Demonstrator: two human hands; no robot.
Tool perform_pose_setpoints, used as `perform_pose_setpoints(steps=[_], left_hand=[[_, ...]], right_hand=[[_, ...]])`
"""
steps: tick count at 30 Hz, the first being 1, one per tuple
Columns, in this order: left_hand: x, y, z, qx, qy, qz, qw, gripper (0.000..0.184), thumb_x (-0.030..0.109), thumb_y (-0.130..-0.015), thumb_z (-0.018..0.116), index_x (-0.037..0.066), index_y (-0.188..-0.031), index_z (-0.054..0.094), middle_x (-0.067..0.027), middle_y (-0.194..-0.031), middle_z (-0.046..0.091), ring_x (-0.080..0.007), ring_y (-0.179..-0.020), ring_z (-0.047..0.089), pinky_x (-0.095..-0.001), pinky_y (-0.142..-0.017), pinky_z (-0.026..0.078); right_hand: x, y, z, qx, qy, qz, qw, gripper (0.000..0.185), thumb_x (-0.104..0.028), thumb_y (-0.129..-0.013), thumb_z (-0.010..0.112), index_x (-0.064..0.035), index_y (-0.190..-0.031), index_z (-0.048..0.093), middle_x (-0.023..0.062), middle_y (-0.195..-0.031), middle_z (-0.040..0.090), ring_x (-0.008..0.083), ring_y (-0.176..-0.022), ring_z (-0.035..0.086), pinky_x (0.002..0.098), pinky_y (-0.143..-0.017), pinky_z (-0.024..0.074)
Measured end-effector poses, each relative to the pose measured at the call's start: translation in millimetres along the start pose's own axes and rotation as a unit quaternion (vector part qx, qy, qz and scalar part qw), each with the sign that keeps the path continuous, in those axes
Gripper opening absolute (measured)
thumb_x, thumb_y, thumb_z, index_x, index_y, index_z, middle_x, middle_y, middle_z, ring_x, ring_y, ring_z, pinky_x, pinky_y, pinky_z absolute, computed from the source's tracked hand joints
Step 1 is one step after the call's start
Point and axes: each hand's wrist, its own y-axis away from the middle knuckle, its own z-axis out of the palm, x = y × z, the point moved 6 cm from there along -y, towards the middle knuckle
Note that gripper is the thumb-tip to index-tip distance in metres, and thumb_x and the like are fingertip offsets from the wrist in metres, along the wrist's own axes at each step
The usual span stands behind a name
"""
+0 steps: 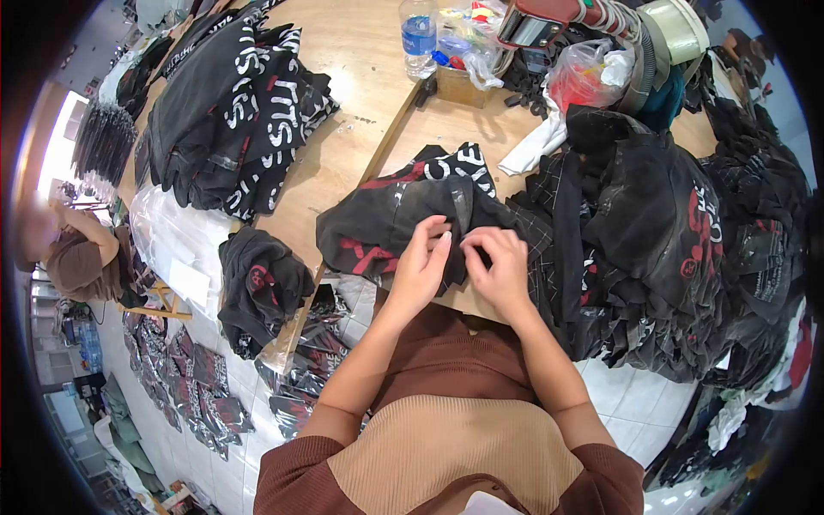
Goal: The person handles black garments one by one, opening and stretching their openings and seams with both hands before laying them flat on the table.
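A black garment (386, 215) with red and white print lies bunched on the wooden table in front of me. My left hand (424, 262) rests at its near edge, fingers curled onto the dark cloth. Just to the right, my right hand (496, 264) has thumb and fingertips brought together on the same cloth. The fingertips of both hands are close to each other, with a fold of fabric between them. A dark grid-patterned cloth (534, 232) lies against the garment's right side.
Piles of black garments stand at the left (206, 129) and right (652, 215). A water bottle (419, 39), a cardboard box (463, 87) and a plastic bag (588, 75) are at the back. Another person (81, 257) is at far left. Packed garments (193, 378) lie on the floor.
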Motion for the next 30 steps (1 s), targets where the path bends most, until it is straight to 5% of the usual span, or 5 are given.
perform_pose_setpoints(steps=[5,10,16,27,30], left_hand=[[-23,-3,6,-0.027,0.068,-0.074,0.995,0.034,0.027,-0.101,0.042,0.005,-0.127,0.045,-0.0095,-0.107,0.06,-0.0132,-0.089,0.059,-0.0272,-0.081,0.048],[-32,2,7,-0.01,0.105,-0.106,0.989,0.035,0.031,-0.101,0.04,0.007,-0.127,0.045,-0.0075,-0.101,0.062,-0.0114,-0.084,0.058,-0.026,-0.078,0.047],[-20,2,7,0.057,0.157,-0.089,0.982,0.031,0.031,-0.098,0.048,0.009,-0.119,0.042,-0.0013,-0.089,0.058,-0.0084,-0.077,0.055,-0.024,-0.067,0.044],[50,15,-50,0.119,-0.093,0.007,0.989,0.025,0.012,-0.093,0.058,0.004,-0.071,0.051,0.0061,-0.062,0.044,-0.0026,-0.059,0.038,-0.022,-0.05,0.032],[51,25,-62,0.037,-0.424,0.01,0.905,0.023,0.02,-0.085,0.066,0.004,-0.075,0.054,-0.014,-0.06,0.051,-0.0274,-0.053,0.054,-0.0367,-0.051,0.042]], right_hand=[[14,19,6,0.017,-0.319,0.187,0.929,0.013,-0.007,-0.083,0.064,-0.0017,-0.095,0.062,0.0105,-0.097,0.065,0.0217,-0.09,0.061,0.0318,-0.077,0.0493],[21,-13,14,0.046,-0.13,0.116,0.984,0.026,-0.012,-0.085,0.064,-0.0006,-0.108,0.06,0.0117,-0.097,0.065,0.0166,-0.082,0.061,0.0288,-0.073,0.049],[23,-1,29,-0.092,-0.293,0.131,0.943,0.016,-0.01,-0.091,0.057,0.0029,-0.098,0.062,0.0052,-0.083,0.061,0.0091,-0.076,0.053,0.0251,-0.067,0.0436],[65,34,-61,0.146,-0.397,0.313,0.85,0.02,-0.017,-0.099,0.049,-0.0031,-0.092,0.061,-0.004,-0.079,0.06,0.0029,-0.071,0.053,0.0197,-0.065,0.041],[66,38,-63,0.076,-0.101,0.17,0.977,0.012,-0.012,-0.092,0.056,-0.0018,-0.089,0.063,0.0031,-0.074,0.062,0.013,-0.066,0.059,0.0264,-0.059,0.0452]])
